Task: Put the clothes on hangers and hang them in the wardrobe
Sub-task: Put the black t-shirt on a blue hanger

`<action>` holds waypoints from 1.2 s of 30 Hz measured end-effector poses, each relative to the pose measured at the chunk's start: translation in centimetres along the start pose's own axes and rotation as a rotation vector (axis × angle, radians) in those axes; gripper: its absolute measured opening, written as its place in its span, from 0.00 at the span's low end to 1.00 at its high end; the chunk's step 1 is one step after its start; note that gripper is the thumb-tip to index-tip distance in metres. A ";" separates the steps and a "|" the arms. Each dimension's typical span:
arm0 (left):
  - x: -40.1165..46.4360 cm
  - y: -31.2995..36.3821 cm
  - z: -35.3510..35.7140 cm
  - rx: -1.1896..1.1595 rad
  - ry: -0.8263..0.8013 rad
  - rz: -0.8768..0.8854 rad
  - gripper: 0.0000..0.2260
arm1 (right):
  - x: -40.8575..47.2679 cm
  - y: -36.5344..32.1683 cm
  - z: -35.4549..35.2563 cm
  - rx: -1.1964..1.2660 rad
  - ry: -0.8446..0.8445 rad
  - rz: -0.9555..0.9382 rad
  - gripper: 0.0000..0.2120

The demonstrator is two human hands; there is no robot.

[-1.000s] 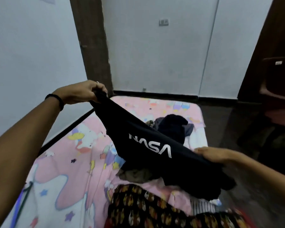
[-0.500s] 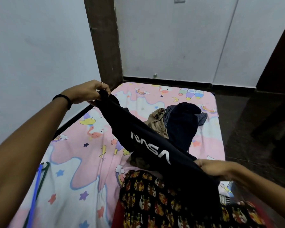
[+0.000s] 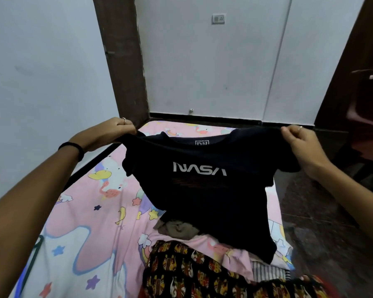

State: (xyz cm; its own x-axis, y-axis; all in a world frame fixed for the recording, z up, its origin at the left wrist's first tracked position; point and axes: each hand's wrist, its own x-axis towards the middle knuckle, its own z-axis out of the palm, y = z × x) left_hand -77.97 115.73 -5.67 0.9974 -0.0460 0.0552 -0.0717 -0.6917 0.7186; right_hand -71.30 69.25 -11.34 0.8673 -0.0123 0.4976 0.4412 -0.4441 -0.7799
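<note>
Nearest us, a patterned black garment [image 3: 192, 274] lies on the pink bedsheet [image 3: 91, 222], with a dark hanger [image 3: 31, 263] at the left edge. Above the bed we hold a black NASA T-shirt [image 3: 202, 190] spread out, our left hand [image 3: 114, 132] and right hand [image 3: 304, 145] each pinching a shoulder. Beyond stands the white wall [image 3: 202, 61].

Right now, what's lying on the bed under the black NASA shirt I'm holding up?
Below the NASA shirt, a crumpled olive-brown garment shows on the pink bedsheet, with a black patterned cloth nearer. Whatever lies directly behind the shirt is covered.
</note>
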 end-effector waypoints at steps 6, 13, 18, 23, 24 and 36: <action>1.1 1.6 1.3 0.516 0.240 0.136 0.19 | 3.0 -2.6 -1.1 0.035 0.155 0.025 0.19; 0.6 0.6 0.2 0.694 0.082 -0.034 0.04 | 2.2 -2.5 -2.6 -0.094 0.027 -0.014 0.20; -1.2 0.3 -0.5 0.080 -0.030 -0.061 0.06 | 0.7 -2.4 -3.8 -0.207 -0.190 -0.031 0.12; -1.3 1.7 -0.9 -0.226 0.096 -0.024 0.07 | 1.2 -2.7 -4.1 -0.524 -0.224 -0.149 0.08; -1.2 2.4 -1.0 -0.220 0.158 -0.004 0.07 | 1.5 -3.3 -4.2 -0.513 -0.159 -0.177 0.08; -1.6 15.8 -10.2 -0.123 0.827 0.527 0.09 | 7.6 -18.6 -13.4 -0.361 0.598 -0.521 0.11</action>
State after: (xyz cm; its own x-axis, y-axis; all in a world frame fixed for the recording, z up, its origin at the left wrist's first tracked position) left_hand -80.80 112.23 12.73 0.5236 0.2240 0.8220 -0.5520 -0.6457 0.5276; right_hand -75.99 65.42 12.01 0.2644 -0.1518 0.9524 0.5602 -0.7797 -0.2798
